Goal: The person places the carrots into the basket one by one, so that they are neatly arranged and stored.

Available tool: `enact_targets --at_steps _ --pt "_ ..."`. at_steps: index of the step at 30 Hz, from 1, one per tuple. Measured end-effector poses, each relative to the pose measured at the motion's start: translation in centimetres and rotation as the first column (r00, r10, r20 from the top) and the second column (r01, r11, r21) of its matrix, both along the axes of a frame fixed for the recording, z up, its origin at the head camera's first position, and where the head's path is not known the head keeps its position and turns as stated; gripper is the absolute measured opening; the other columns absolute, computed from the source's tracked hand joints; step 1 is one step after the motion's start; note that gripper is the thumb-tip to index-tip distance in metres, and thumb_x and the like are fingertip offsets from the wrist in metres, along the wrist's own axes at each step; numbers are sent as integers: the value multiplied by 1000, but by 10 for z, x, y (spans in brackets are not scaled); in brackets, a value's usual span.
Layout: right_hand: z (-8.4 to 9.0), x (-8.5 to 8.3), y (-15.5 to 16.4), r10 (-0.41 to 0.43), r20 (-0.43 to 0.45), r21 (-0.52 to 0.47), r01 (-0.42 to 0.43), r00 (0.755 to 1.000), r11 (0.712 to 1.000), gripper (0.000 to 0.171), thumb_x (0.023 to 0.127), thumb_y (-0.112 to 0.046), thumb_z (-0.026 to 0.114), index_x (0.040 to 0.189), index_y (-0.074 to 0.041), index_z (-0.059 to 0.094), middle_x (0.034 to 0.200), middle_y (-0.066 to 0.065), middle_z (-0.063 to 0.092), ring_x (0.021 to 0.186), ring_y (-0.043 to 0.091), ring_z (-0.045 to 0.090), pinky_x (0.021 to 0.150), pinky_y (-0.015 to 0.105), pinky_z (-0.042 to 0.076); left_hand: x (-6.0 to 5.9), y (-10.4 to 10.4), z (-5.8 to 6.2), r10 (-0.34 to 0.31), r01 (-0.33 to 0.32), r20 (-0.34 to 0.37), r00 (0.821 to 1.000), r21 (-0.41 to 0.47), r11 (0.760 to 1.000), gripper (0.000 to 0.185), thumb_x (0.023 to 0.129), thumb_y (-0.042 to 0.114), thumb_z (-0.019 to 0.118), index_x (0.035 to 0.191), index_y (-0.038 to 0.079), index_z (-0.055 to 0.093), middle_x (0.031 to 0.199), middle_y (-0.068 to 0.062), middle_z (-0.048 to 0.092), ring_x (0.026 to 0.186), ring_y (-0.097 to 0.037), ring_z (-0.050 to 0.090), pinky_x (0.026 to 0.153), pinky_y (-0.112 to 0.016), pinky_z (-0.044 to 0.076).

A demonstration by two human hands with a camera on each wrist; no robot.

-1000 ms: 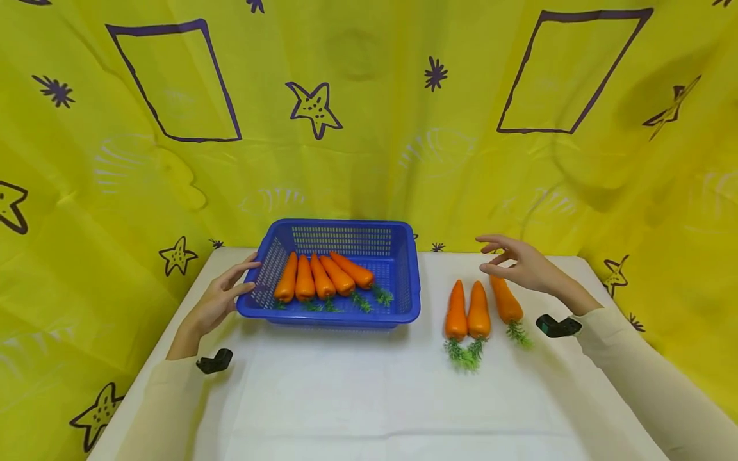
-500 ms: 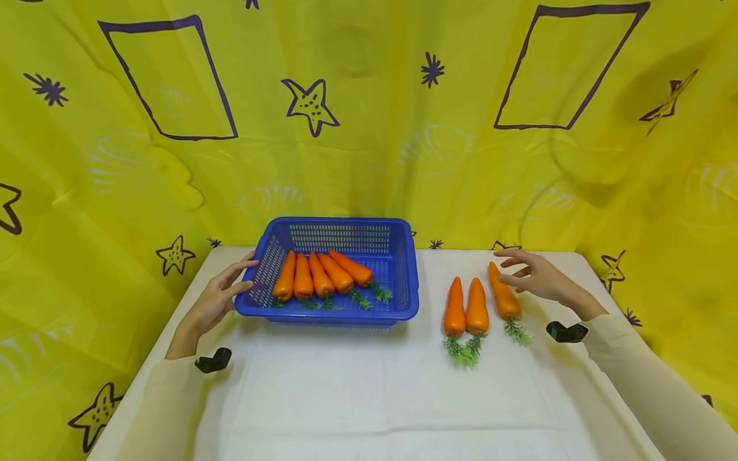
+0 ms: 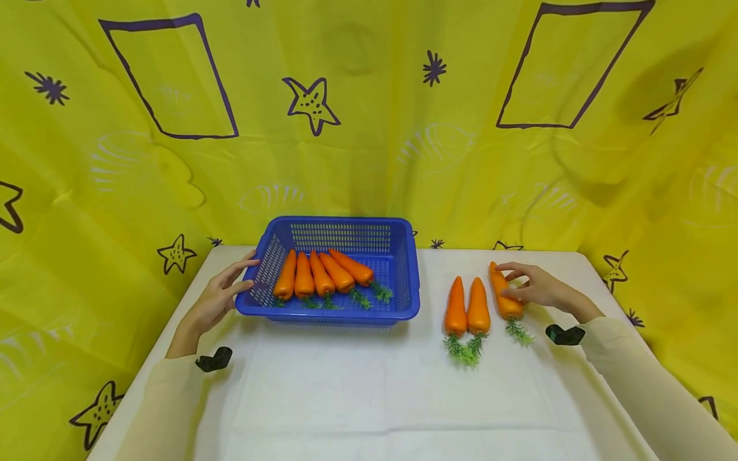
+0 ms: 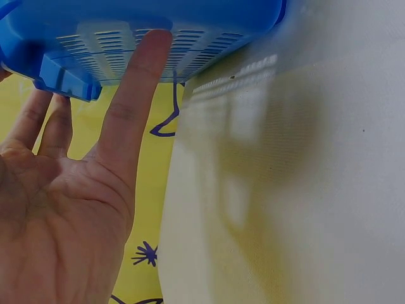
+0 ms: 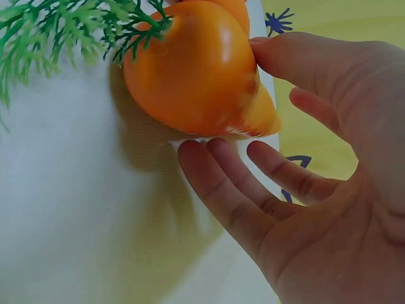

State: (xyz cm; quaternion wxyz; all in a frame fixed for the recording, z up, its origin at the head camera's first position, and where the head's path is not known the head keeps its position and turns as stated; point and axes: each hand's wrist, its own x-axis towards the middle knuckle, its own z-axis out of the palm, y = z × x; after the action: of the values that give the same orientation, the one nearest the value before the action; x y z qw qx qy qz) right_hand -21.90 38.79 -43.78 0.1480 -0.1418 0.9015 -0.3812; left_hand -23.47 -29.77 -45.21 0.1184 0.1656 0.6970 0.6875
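Observation:
A blue slotted basket on the white table holds several orange carrots with green tops. My left hand rests against its left wall, fingers straight on the plastic. To the right of the basket, three carrots lie on the cloth. My right hand is on the rightmost carrot. In the right wrist view the thumb touches that carrot from above, and the fingers curl under its far side. The carrot still lies on the table.
Two more carrots lie side by side just left of the gripped one, leaves toward me. Yellow patterned cloth walls the table on three sides. The white tabletop stretches toward me.
My right hand has dropped from above the table onto the rightmost carrot and closed round it. The left hand and basket have not moved.

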Motion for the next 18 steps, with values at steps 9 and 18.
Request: enact_targets --at_steps 9,18 --pt "-3 -2 -4 2 25 25 -3 1000 1000 65 98 -20 72 151 4 42 136 38 52 113 42 61 78 30 59 0 0 -1 9 -9 4 1000 -24 1000 51 108 10 52 157 6 39 174 -1 6 132 -7 45 88 -38 61" --pt "-2 -4 -7 -6 26 61 4 1000 998 66 97 -24 74 150 5 46 136 38 52 114 42 60 78 29 56 -1 0 -1 -4 4 2 1000 -6 1000 51 108 8 50 157 6 38 174 -1 4 131 -7 49 87 -37 61"
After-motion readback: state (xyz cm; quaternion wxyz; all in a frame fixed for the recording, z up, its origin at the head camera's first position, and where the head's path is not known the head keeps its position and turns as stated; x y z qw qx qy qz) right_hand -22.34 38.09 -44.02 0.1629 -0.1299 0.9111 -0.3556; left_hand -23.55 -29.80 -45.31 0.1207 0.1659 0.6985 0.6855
